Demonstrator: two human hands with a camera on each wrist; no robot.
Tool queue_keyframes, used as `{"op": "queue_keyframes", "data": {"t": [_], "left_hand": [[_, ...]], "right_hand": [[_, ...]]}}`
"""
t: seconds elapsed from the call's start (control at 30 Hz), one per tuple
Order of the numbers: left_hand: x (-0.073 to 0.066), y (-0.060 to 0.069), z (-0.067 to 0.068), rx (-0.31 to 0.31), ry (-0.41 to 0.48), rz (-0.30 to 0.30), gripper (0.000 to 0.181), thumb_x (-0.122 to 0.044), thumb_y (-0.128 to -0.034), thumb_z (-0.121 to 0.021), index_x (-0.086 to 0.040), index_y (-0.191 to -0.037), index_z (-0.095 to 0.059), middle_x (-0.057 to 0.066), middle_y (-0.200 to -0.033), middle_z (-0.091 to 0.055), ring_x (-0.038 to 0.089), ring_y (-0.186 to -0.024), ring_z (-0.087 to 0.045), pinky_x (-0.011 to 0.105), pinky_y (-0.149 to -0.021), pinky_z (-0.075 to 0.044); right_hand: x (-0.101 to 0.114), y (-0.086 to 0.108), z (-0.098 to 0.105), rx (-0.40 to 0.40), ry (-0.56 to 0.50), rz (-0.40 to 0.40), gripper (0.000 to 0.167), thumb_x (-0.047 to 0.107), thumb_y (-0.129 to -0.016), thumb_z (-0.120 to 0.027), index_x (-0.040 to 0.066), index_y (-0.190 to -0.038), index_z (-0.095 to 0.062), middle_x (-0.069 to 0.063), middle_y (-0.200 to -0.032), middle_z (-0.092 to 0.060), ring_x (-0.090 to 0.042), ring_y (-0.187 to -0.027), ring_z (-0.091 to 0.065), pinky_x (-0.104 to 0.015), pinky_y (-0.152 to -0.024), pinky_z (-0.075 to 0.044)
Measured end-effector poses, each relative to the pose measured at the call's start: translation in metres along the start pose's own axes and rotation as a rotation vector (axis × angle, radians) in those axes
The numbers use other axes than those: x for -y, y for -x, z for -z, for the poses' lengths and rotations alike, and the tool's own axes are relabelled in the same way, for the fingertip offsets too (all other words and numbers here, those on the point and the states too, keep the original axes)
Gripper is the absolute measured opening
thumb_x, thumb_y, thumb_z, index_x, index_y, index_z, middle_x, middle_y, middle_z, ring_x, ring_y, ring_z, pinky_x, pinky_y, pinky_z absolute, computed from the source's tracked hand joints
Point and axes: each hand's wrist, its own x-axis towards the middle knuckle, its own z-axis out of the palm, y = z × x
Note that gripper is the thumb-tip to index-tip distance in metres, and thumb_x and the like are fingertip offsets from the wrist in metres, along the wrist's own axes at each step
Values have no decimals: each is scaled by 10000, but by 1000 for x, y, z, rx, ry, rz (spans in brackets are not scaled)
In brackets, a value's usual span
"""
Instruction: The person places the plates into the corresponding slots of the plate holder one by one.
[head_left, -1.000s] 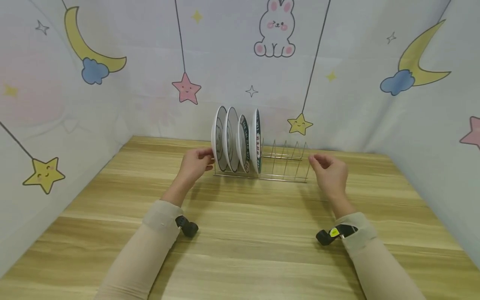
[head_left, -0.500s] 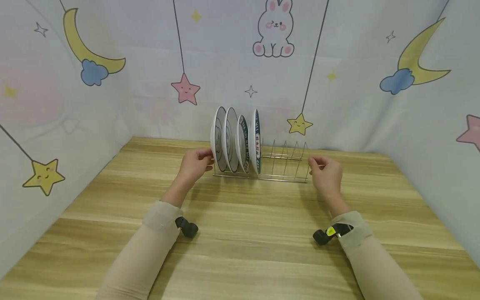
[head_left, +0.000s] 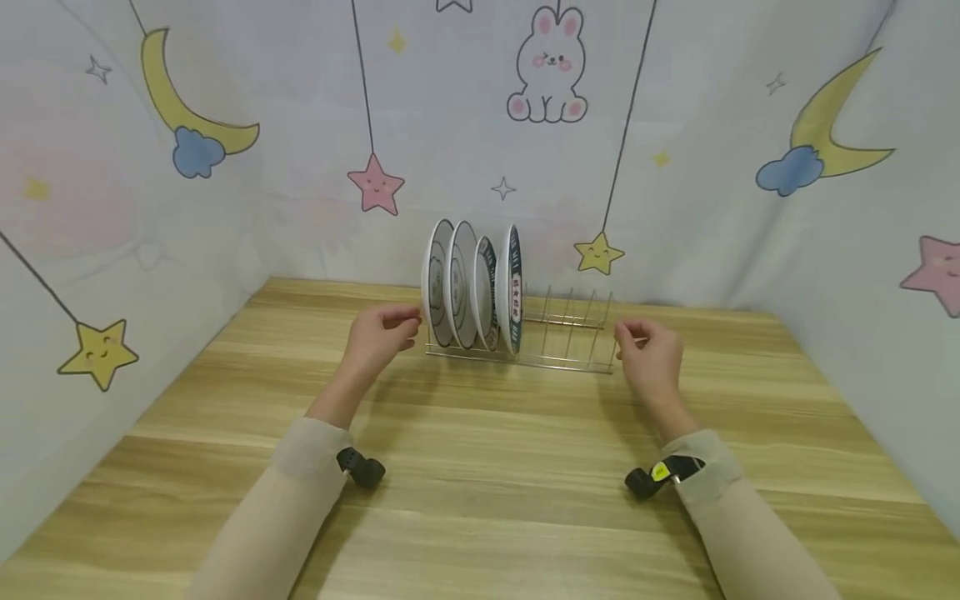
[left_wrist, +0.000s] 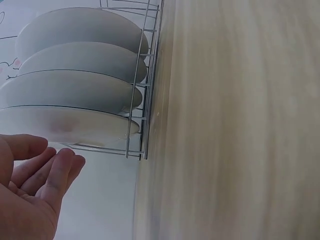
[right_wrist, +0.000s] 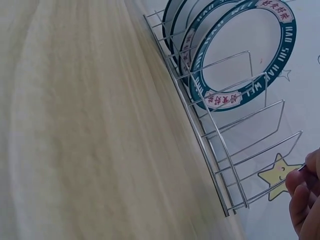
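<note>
A wire dish rack [head_left: 566, 362] stands at the back of the table. Several plates [head_left: 437, 287] are upright in its left half; the rightmost plate [right_wrist: 285, 45] has a green rim with lettering. Just left of the leftmost plate [left_wrist: 70, 122] is my left hand [head_left: 381, 340], its fingers loosely bent and a small gap between them and the plate. At the rack's right end, my right hand [head_left: 651, 358] pinches the end wire between thumb and finger. Only the fingertips [right_wrist: 298, 182] of that hand show in the right wrist view.
The wooden table [head_left: 510, 483] spreads out in front of the rack. Behind and at both sides hangs a white cloth [head_left: 450, 125] printed with moons, stars and a rabbit. Wire slots [right_wrist: 250, 117] without plates make up the rack's right half.
My left hand has drawn slightly left, away from the leftmost plate. The right hand has come a little left onto the rack's end. Plates and rack keep their places.
</note>
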Motion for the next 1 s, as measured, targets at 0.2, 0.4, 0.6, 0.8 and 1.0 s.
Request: {"op": "queue_keyframes", "data": {"t": [0.2, 0.4, 0.6, 0.8, 1.0], "left_hand": [[0, 14, 6, 4, -28, 5, 354, -97, -987, -593, 77, -1295, -595, 228, -1271, -619, 377, -1166, -592, 281, -841, -577], [-1, 29, 9, 9, -100, -8, 334, -134, -975, -628, 36, -1263, -639, 195, -1231, -651, 335, -1106, -640, 289, -824, -585], [-6, 43, 7, 23, -98, -33, 319, -165, -964, -656, 12, -1230, -667, 176, -1174, -681, 319, -1054, -665, 298, -823, -586], [-16, 52, 0, 34, -106, -52, 321, -200, -950, -681, -7, -1206, -689, 141, -1133, -704, 246, -967, -700, 317, -841, -583], [-29, 61, -7, 57, -139, -64, 342, -269, -940, -697, -54, -1205, -702, 74, -1111, -719, 204, -912, -713, 363, -879, -571]], "right_hand": [[4, 9, 0, 19, -32, -4, 139, 81, -943, -668, -50, -942, -714, -172, -866, -699, -352, -653, -676, -163, -446, -498], [6, 17, 2, 35, -19, -1, 157, 116, -954, -661, -32, -960, -711, -143, -865, -698, -289, -632, -666, -179, -442, -500], [9, 26, 5, 49, -28, 15, 153, 120, -953, -664, -25, -932, -711, -133, -844, -695, -360, -654, -671, -190, -438, -495], [15, 37, 6, 65, -39, 45, 138, 112, -945, -676, -17, -935, -725, -115, -826, -692, -321, -623, -669, -209, -440, -498], [21, 46, 5, 64, -52, 68, 103, 101, -933, -692, 3, -910, -716, -96, -803, -682, -259, -592, -659, -215, -440, -501]]}}
